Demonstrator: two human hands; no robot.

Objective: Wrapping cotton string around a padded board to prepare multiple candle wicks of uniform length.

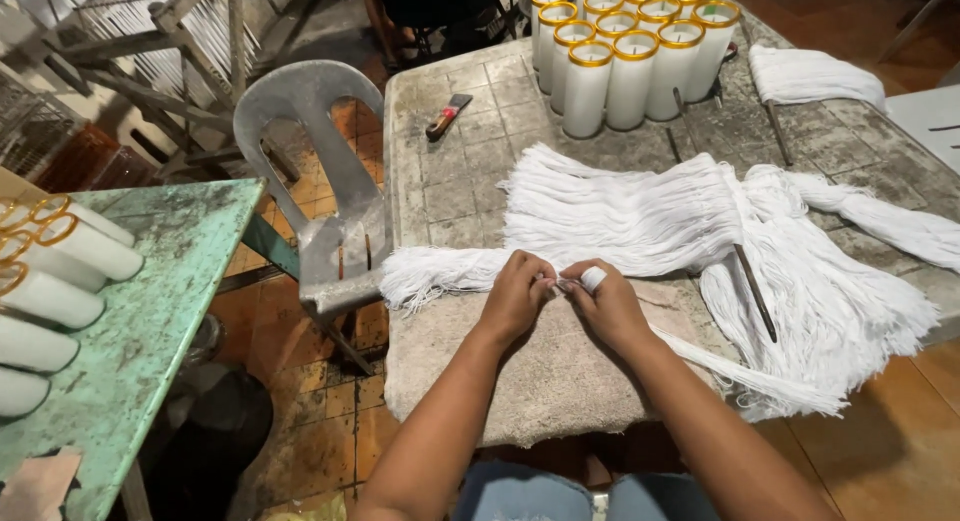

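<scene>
Nearest the camera, both forearms reach forward over a piece of grey cloth point(540, 381) that drapes over the table's front edge. The left hand point(517, 296) and the right hand point(605, 303) meet just above it, fingertips together, pinching a thin white string point(700, 356) between them; the right hand also carries a small white roll point(593, 278) against its fingers. The string trails away to the right, towards the hanging end of a big bundle of white strings point(640, 216) spread across the stone table point(440, 196). A thin dark rod point(755, 293) lies across that bundle.

To the left, a grey plastic chair point(315, 181) stands beside the table, and a green table point(150, 311) holds white candles point(60, 271) lying on their sides.

Farther back on the stone table lies a small knife point(448, 116). Behind it stands a tight group of tall white candles in glasses with yellow rims point(630, 66), and a folded white cloth point(810, 76) rests to their right.
</scene>
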